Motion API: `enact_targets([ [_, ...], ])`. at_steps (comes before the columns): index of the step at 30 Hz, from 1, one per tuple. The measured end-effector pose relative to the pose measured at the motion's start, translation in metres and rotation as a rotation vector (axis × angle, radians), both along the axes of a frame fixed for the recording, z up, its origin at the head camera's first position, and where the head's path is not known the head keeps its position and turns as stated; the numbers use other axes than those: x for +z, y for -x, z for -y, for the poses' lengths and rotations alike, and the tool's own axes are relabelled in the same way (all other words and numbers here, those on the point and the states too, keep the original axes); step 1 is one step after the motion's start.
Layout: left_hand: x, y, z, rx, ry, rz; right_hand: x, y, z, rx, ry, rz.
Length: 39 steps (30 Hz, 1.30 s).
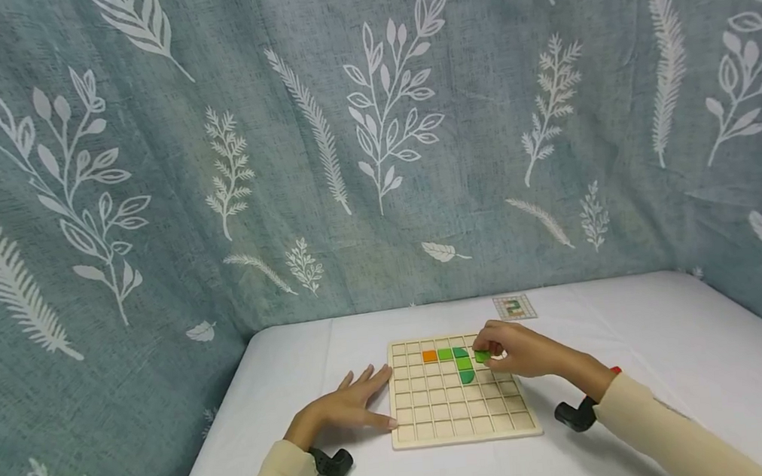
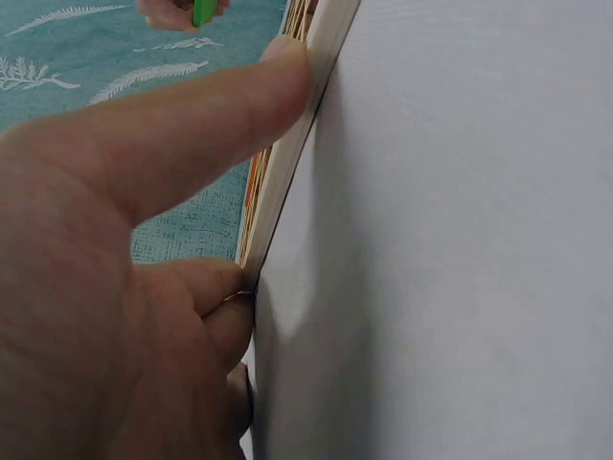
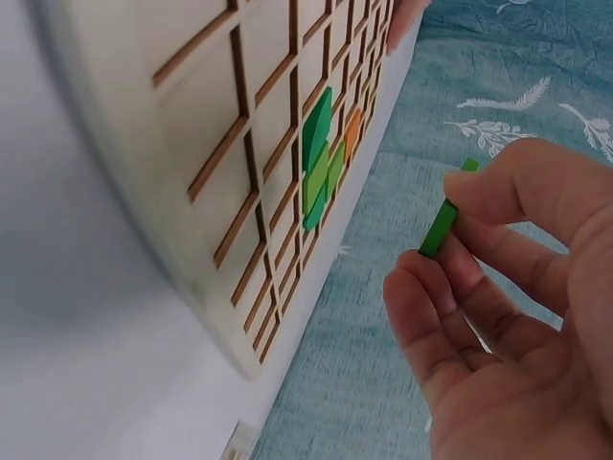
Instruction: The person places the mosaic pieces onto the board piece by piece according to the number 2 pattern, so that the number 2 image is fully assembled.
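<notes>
A wooden grid board [image 1: 437, 407] lies on the table with several colored tiles set in its upper cells. Among them are an orange square tile [image 1: 430, 356], light green square tiles [image 1: 464, 364] and dark green rounded tiles [image 1: 466, 376]. My right hand [image 1: 523, 348] pinches a green square tile [image 3: 442, 222] between thumb and fingers, held above the board's upper right part. With fingers spread, my left hand [image 1: 348, 405] rests at the board's left edge. In the left wrist view its thumb [image 2: 220, 120] touches the board's side.
A small pattern card [image 1: 515, 307] with a colored design lies behind the board at the right. A bit of something red [image 1: 615, 370] shows beside the right forearm. Behind the white-covered table [image 1: 355, 335] hangs a teal leaf-print curtain [image 1: 323, 198].
</notes>
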State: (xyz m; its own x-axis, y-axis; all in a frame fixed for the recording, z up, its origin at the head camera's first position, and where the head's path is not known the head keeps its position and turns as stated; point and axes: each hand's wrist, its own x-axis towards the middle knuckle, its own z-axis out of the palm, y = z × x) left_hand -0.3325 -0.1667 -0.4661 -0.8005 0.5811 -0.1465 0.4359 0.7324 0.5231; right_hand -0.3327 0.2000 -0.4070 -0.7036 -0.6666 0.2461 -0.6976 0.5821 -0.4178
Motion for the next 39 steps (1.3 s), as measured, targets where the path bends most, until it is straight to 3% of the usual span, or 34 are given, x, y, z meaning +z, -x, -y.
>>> enact_targets([
  [16, 0.003, -0.001, -0.001, 0.019, 0.024, 0.012, -0.014, 0.015, 0.030, 0.091, 0.020, 0.026],
  [26, 0.001, 0.001, 0.000, 0.012, 0.020, 0.016, -0.027, 0.020, 0.045, 0.054, 0.024, 0.138],
  [39, 0.005, -0.002, 0.000, 0.008, 0.018, 0.008, -0.032, 0.021, 0.054, 0.028, -0.019, 0.109],
])
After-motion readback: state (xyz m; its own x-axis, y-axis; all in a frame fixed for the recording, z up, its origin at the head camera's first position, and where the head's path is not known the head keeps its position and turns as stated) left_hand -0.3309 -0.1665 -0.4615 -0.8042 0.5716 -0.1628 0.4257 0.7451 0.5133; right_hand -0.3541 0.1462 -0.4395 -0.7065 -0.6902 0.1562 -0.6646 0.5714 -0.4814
